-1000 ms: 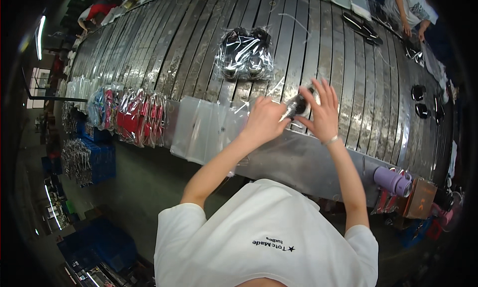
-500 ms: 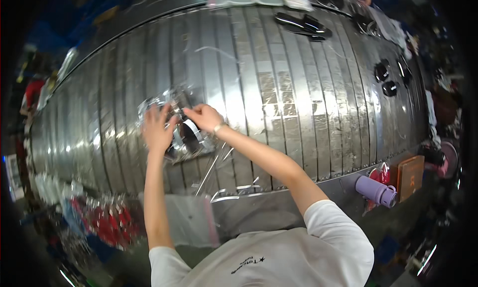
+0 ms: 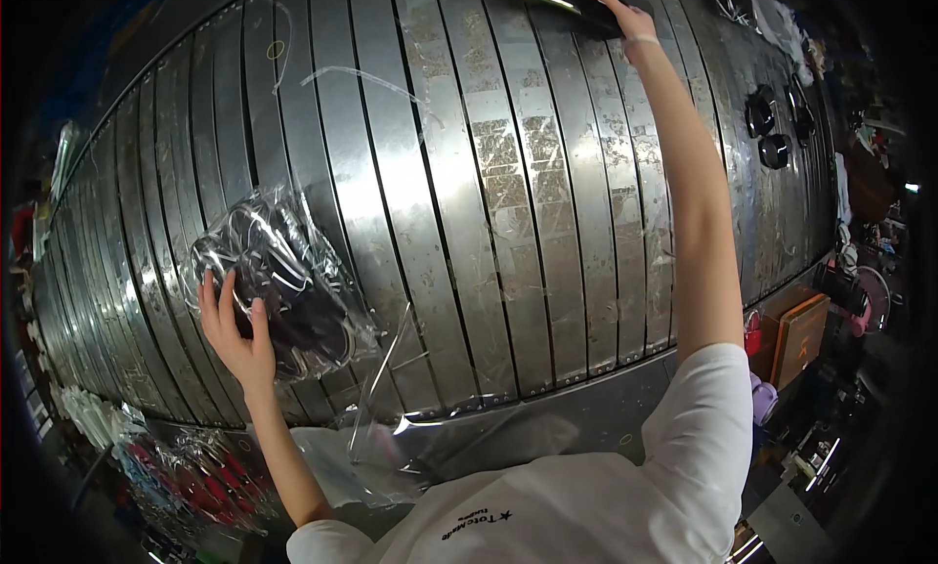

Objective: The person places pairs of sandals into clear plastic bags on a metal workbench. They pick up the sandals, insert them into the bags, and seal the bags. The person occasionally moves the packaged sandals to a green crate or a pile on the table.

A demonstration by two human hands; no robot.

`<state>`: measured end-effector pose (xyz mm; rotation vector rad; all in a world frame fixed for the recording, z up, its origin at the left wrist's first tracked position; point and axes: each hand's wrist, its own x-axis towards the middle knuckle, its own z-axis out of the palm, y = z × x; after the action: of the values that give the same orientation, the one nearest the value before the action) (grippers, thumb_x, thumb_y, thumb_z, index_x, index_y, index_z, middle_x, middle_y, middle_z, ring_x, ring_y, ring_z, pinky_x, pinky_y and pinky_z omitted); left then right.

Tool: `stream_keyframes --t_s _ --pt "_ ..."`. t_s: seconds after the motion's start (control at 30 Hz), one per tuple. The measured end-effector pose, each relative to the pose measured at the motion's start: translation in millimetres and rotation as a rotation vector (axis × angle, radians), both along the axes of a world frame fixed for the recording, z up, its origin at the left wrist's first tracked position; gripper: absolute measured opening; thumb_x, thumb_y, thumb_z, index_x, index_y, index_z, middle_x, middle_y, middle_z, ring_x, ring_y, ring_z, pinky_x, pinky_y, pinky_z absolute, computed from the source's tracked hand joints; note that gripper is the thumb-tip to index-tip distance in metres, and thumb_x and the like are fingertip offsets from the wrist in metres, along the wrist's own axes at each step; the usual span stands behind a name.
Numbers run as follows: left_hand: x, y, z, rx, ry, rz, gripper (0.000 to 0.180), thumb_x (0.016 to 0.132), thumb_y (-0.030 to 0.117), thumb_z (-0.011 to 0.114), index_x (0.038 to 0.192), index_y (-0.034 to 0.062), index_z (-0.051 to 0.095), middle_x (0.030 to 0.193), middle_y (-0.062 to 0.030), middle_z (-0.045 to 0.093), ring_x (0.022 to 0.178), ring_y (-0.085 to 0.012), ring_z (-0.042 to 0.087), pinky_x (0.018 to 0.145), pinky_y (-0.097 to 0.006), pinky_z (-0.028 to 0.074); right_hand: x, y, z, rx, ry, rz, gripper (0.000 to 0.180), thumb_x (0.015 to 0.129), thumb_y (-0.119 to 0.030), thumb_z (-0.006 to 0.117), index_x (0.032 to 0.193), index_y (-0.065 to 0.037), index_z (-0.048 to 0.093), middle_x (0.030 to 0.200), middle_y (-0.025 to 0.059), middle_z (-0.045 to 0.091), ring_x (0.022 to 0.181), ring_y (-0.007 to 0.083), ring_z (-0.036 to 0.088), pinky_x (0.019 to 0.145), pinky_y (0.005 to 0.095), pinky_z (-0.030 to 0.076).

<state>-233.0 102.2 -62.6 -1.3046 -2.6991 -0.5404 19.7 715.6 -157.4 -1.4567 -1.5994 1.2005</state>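
Note:
On the left of the slatted metal surface lies a clear plastic bag [image 3: 303, 271] with black, shiny footwear inside. My left hand [image 3: 239, 339] rests on the bag's near left side, its fingers spread and not gripping. Far off, at the upper edge of the view, my right arm is stretched out. There my right hand [image 3: 625, 19] closes on a black slipper [image 3: 586, 5], thumb and fingers at its strap. Part of that slipper, and of whatever lies with it, is cut off by the edge of the picture.
Several black shoes [image 3: 772, 151] stand at the far right of the metal slats [image 3: 459, 212]. Loose clear bags [image 3: 391, 456] hang at the near edge. Bagged red items [image 3: 210, 481] are at lower left. An orange-brown box [image 3: 799, 339] and a purple bottle [image 3: 762, 400] sit at right.
My right hand has left the bag and reached far up to the black slipper. My left hand has shifted left and down, still on the bag. The whole view has moved too.

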Motion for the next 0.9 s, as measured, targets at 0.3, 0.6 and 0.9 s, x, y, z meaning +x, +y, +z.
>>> stream_keyframes --t_s 0.3,0.6,0.9 --pt "148.0 -20.0 11.5 1.041 -1.299 -0.004 0.053 0.089 0.037 0.053 0.124 -0.0019 0.043 0.126 -0.019 0.05 0.116 -0.0282 0.049 0.099 -0.042 0.039 180.1 -318.4 173.6 -0.414 0.71 0.351 0.077 0.057 0.004 0.066 0.13 0.004 0.041 0.118 0.0137 0.054 0.108 0.023 0.054 0.096 0.0331 0.041" --pt "375.5 -81.7 13.9 0.612 -2.365 0.032 0.041 0.084 0.019 0.066 0.118 0.0025 0.049 0.102 -0.0093 0.061 0.088 -0.0203 0.063 0.081 -0.032 0.051 302.5 -540.7 131.8 -0.101 0.029 0.2 0.071 0.068 -0.002 0.073 0.132 -0.002 0.041 0.12 0.0083 0.039 0.103 0.0184 0.047 0.087 0.0321 0.047" --pt "431.3 -127.2 -31.6 0.533 -1.741 0.314 0.044 0.08 0.017 0.07 0.115 0.002 0.049 0.106 -0.0076 0.059 0.097 -0.0142 0.056 0.083 -0.029 0.046 391.4 -642.0 33.3 -0.401 -0.537 0.235 0.046 0.058 -0.02 0.083 0.091 0.003 0.059 0.083 0.0082 0.062 0.074 0.0141 0.057 0.069 0.0283 0.046"
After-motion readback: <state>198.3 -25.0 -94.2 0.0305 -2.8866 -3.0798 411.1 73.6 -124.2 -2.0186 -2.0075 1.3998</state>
